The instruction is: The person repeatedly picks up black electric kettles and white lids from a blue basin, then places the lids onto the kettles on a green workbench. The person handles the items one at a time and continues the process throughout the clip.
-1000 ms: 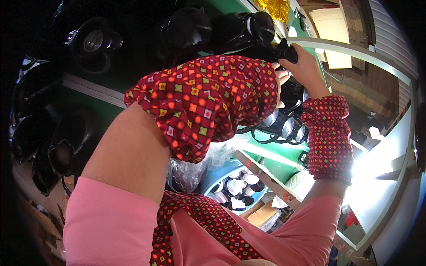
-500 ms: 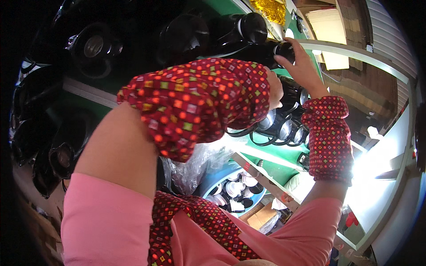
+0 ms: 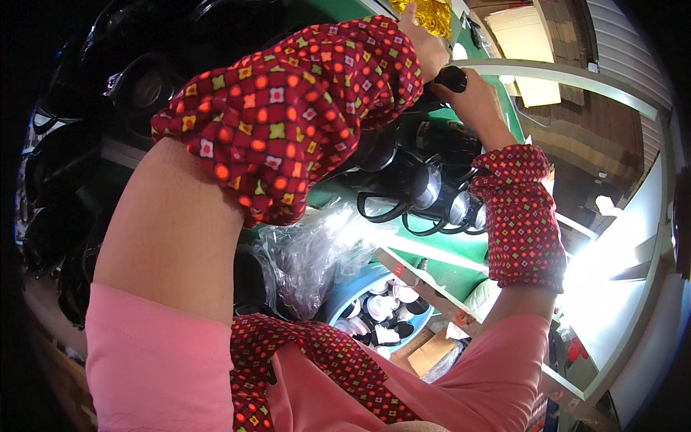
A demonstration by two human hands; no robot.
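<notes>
The green table point(image 3: 450, 273) spreads under my reach; dark glossy vessels point(image 3: 147, 90) crowd its left part, too shadowed for me to make out each shape; my left sleeve point(image 3: 288, 122), dark red with bright little motifs, crosses the upper middle; stacked cardboard point(image 3: 612, 144) stands beyond my right wrist, and my right sleeve point(image 3: 522, 216), in the same print, rises on this nearer side; black handled vessels point(image 3: 389, 180) lie in a row between my two sleeves, their handles looping toward me; clear plastic film point(image 3: 309, 263) lies crumpled below them, just beside a blue tub point(image 3: 345, 288) filled with small white and black parts.

My right hand point(image 3: 479, 104) is closed around a black round-ended piece point(image 3: 452, 78), the thing I am handling, at the upper right of the table; my left hand point(image 3: 425, 47) is just beside that rounded end, near the gold tinsel point(image 3: 435, 18), and I cannot tell whether its fingers grip anything; the rest of the piece is mostly hidden behind my hands and left sleeve.
</notes>
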